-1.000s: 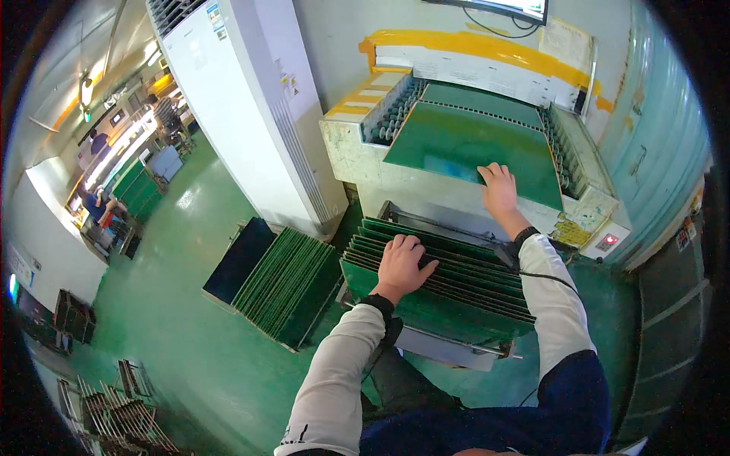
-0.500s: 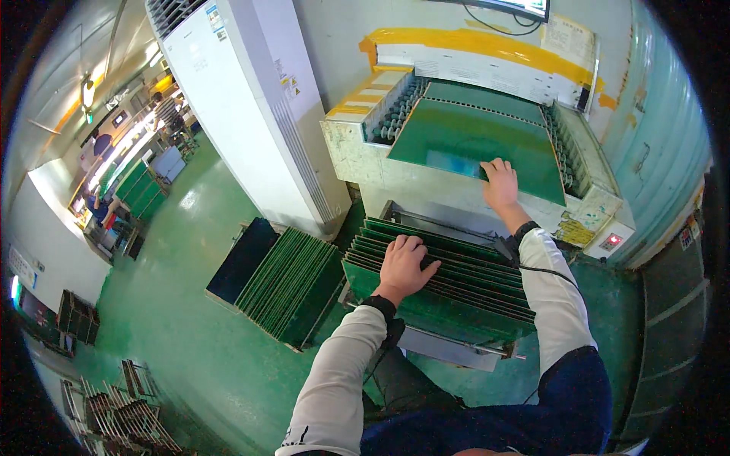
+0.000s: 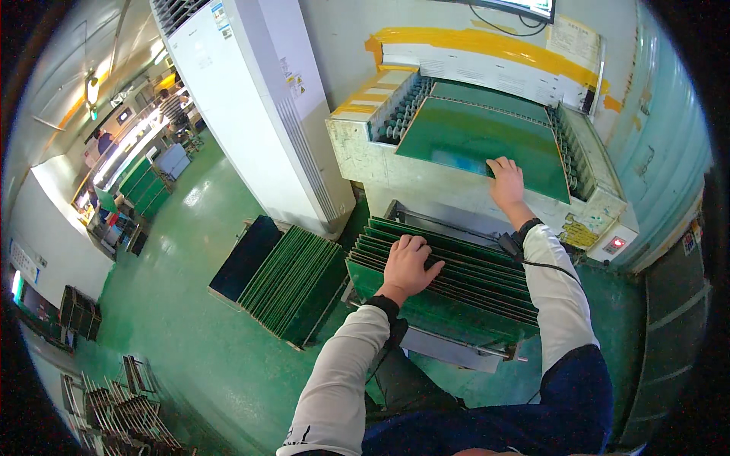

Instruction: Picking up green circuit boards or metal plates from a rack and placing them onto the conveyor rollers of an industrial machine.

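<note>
A large flat green panel point(image 3: 475, 137) lies on the rollers of a pale machine. My right hand point(image 3: 508, 184) is at the panel's front edge, its fingers bent over the top of that edge; the thumb's hold is hard to see. Below the machine stands a rack point(image 3: 508, 354) filled with several upright green panels point(image 3: 487, 285), set in a row with narrow gaps. On the upper edges of these panels, toward the left, rests my left hand point(image 3: 411, 266), fingers slightly bent and thumb apart, gripping nothing visible.
Left of my rack, a second batch of upright green panels point(image 3: 293, 281) stands on the floor beside a dark panel point(image 3: 245, 258). A tall white air conditioner point(image 3: 251, 106) rises behind it. Metal racks point(image 3: 125, 410) sit at lower left. People work at a lit bench point(image 3: 125, 156) far left.
Both hands keep their places on the panels. The whole view has shifted very slightly, and the flat panel looks about the same against the rollers.
</note>
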{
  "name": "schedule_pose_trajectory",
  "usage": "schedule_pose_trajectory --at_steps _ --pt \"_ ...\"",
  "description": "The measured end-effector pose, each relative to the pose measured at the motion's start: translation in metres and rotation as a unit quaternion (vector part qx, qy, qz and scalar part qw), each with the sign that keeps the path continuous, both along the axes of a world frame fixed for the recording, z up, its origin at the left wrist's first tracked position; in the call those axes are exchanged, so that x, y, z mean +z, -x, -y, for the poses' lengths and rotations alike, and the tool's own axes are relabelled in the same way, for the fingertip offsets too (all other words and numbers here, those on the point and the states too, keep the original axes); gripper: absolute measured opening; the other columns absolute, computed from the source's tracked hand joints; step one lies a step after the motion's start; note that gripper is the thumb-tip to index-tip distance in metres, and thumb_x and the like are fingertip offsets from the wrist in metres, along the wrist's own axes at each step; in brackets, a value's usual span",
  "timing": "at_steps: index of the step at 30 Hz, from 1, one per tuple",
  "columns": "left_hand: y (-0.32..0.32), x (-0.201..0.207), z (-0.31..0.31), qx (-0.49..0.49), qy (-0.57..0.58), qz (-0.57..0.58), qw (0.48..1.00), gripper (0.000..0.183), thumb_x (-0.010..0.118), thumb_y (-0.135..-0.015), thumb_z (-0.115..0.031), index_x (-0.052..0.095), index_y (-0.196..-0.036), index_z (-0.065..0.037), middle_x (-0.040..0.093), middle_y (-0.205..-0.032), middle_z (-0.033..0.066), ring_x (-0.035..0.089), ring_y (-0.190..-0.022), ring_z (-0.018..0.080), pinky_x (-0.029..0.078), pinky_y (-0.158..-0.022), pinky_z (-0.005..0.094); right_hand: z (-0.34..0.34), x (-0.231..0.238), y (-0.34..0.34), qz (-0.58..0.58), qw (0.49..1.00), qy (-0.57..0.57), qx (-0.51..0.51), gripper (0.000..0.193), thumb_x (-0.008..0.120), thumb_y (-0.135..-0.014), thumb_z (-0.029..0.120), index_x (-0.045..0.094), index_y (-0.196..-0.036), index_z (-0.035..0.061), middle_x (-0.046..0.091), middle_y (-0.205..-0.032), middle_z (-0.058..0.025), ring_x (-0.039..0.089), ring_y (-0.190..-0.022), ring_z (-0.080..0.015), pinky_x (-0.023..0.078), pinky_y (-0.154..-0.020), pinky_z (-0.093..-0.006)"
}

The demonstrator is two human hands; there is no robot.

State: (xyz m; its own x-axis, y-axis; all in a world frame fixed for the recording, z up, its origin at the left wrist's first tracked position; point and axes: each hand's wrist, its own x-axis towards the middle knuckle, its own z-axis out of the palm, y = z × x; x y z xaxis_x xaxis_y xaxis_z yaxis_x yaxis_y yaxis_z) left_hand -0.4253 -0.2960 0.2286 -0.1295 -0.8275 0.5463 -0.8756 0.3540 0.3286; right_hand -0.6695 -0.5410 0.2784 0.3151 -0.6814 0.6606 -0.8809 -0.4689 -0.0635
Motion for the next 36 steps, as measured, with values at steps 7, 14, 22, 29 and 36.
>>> schedule_pose_trajectory --at_steps 7,14,22,29,36 --pt "0.0 0.001 0.0 0.0 0.005 -0.002 1.0 0.039 0.077 -0.085 -0.042 0.075 -0.095 -0.004 0.063 -0.112 0.0091 0.055 -0.113 0.0321 0.046 -0.098 0.0464 0.005 0.004 0.001 -0.011 1.0 -0.023 -0.008 0.046 0.071 -0.082 0.007 0.069 -0.127 0.0134 0.063 -0.119 -0.0062 0.059 -0.117 -0.03 0.047 -0.097 -0.0474" --pt "0.0 0.003 -0.003 0.006 -0.021 0.015 1.0 0.043 0.077 -0.086 -0.044 0.074 -0.1 -0.004 0.064 -0.119 0.0089 0.055 -0.117 0.0323 0.046 -0.101 0.0464 -0.014 0.01 0.001 -0.002 1.0 -0.017 0.021 0.047 0.077 -0.084 0.015 0.067 -0.13 0.0101 0.061 -0.137 -0.0123 0.055 -0.129 -0.0347 0.045 -0.108 -0.0488" --pt "-0.002 0.002 -0.005 -0.002 -0.017 0.009 1.0 0.039 0.078 -0.085 -0.041 0.073 -0.102 -0.006 0.065 -0.126 0.0087 0.056 -0.122 0.0322 0.046 -0.105 0.0464 -0.076 -0.015 -0.012 -0.03 0.937 -0.296 0.184 0.049 0.074 -0.089 0.052 0.077 -0.114 0.0085 0.071 -0.122 -0.0164 0.064 -0.118 -0.0375 0.051 -0.101 -0.0457" --pt "0.0 0.001 -0.006 -0.002 -0.03 0.005 1.0 0.039 0.077 -0.086 -0.042 0.073 -0.1 -0.006 0.063 -0.132 0.0103 0.054 -0.126 0.0338 0.044 -0.108 0.0472 -0.094 -0.044 -0.005 0.037 0.868 -0.478 0.128 0.063 0.068 -0.094 0.062 0.078 -0.105 0.0017 0.077 -0.097 -0.0165 0.069 -0.089 -0.025 0.053 -0.082 -0.0421" --pt "-0.001 -0.004 -0.003 0.01 -0.033 0.021 0.999 0.044 0.073 -0.089 -0.045 0.072 -0.103 -0.003 0.055 -0.147 0.0196 0.05 -0.129 0.0374 0.042 -0.11 0.0487 -0.079 -0.058 -0.006 0.037 0.853 -0.514 0.087 0.067 0.069 -0.092 0.064 0.078 -0.102 -0.0016 0.076 -0.092 -0.0107 0.066 -0.085 -0.0206 0.051 -0.078 -0.0406"
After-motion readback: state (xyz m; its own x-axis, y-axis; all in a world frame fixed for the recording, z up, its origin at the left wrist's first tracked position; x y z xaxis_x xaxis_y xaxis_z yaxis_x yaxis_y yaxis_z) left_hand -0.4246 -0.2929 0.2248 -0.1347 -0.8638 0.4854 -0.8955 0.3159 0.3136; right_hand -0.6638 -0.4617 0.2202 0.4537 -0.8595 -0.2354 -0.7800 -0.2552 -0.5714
